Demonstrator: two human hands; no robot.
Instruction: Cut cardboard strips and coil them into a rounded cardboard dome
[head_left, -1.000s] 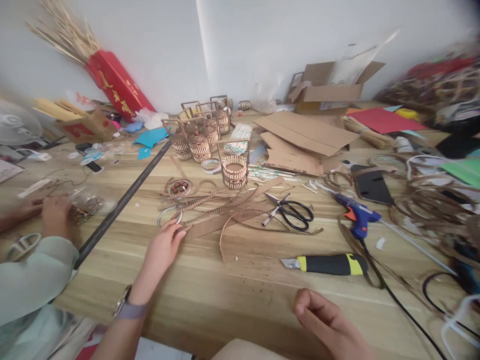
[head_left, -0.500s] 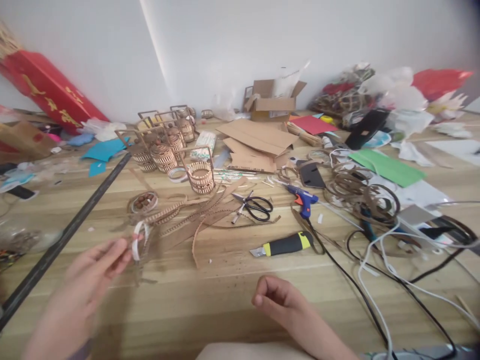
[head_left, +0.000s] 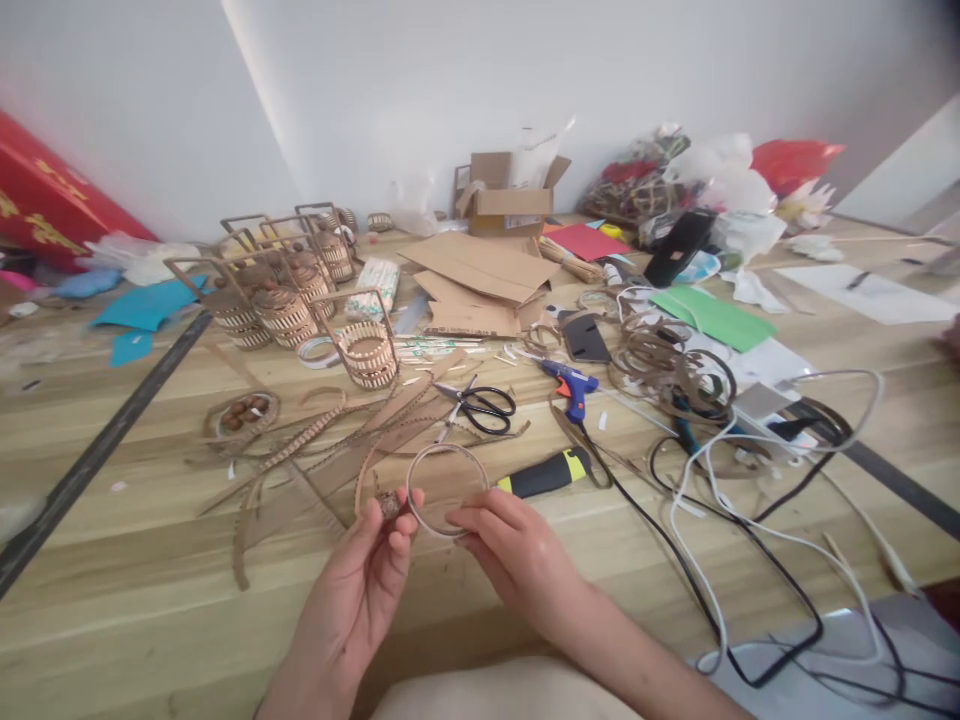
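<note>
Pale brown, a thin ring is held up near the table's front edge, between the person's two hands. From where I stand, the right hand reaches across with its back up, fingers pointing left, thumb and fingertips pinching the ring's lower right rim. The left hand is turned palm inward, fingers bent upward, narrowed on a small brown piece; whether its fingertips also touch the ring, I can't tell. Just beyond the right hand lies a cutter, with scissors farther back on the table.
</note>
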